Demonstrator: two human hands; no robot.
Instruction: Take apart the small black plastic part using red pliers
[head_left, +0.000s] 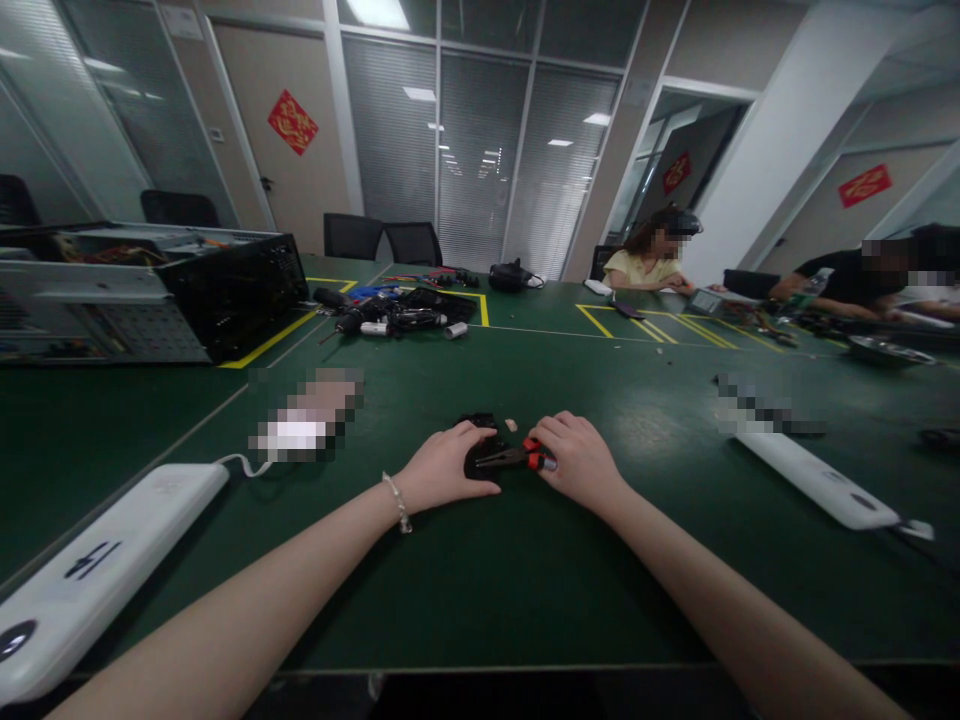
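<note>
at the lower middle of the frame there is a small, dark black part of irregular shape (489, 447), and the work in hand seems to be about this part. the left hand (448, 462) holds it, with the fingers above and the thumb below curved around its side, so much of it is covered. the right hand (581, 462) is closed on a pair of long-nosed pliers with dark metal jaws and red-and-black handles (510, 457); the nose points to the left of the frame and lies over the black part, but i cannot tell whether the jaws bite on it. just above the pliers, a tiny pale chip (511, 425) lies apart on the dark green table top (570, 590). in my judgement the work is in progress and not complete, because the tool is at the part and both hands are engaged. what is already done i can say only with caution: the chip may be a result of it, but its origin is not shown. what is left is also unclear, since the part is too small and too hidden. farther out, a white oblong device (112, 570) lies at lower left, a mixed heap of dark tools and cables (401, 310) at upper middle, and an opened computer case of black and grey metal (247, 300) at upper left.
</note>
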